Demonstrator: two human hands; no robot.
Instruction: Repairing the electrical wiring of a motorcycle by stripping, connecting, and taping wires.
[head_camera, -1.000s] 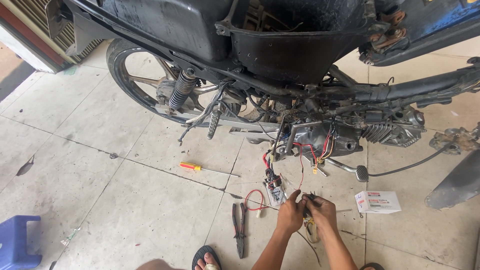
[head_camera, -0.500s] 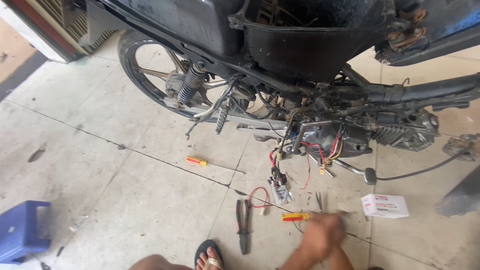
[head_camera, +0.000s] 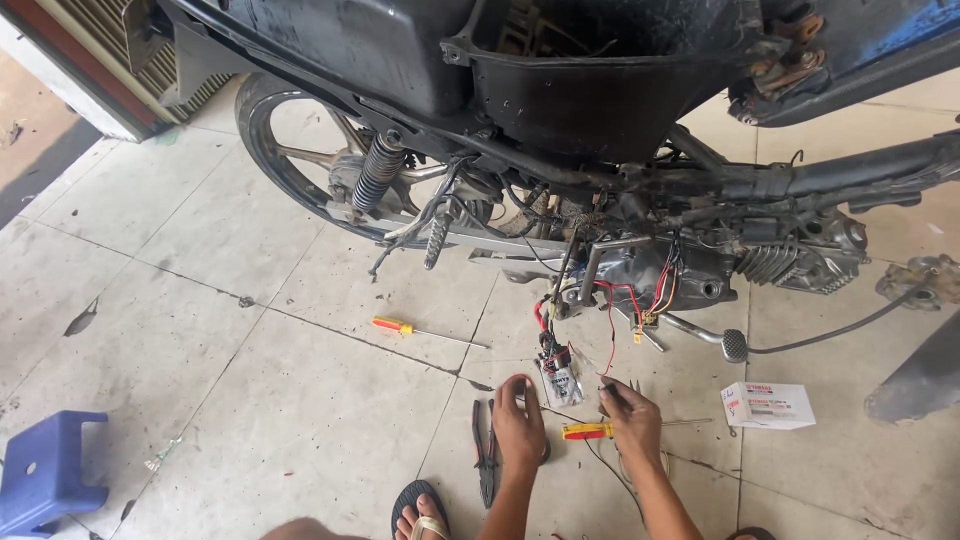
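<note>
My left hand (head_camera: 520, 420) lies palm down on the tiled floor, covering a dark round thing whose edge shows at its wrist; I cannot tell whether it grips it. Black pliers (head_camera: 486, 455) lie just left of it. My right hand (head_camera: 632, 420) pinches a small dark piece (head_camera: 611, 391) at its fingertips, and a yellow-and-red screwdriver (head_camera: 585, 431) lies on the floor against it. Red and black wires with a small packaged part (head_camera: 559, 378) hang from the engine (head_camera: 650, 272) of the stripped motorcycle, just beyond both hands.
A second screwdriver (head_camera: 402, 325) lies on the tiles to the left. A white carton (head_camera: 766, 405) sits to the right, below the foot lever (head_camera: 734, 345). A blue stool (head_camera: 45, 472) stands at the bottom left. The rear wheel (head_camera: 300, 160) and shock (head_camera: 378, 170) are upper left. My sandalled foot (head_camera: 420, 510) is at the bottom edge.
The view has shifted left and down. My left hand has come back into view and settled on the floor beside the pliers. My right hand has moved up past the screwdriver.
</note>
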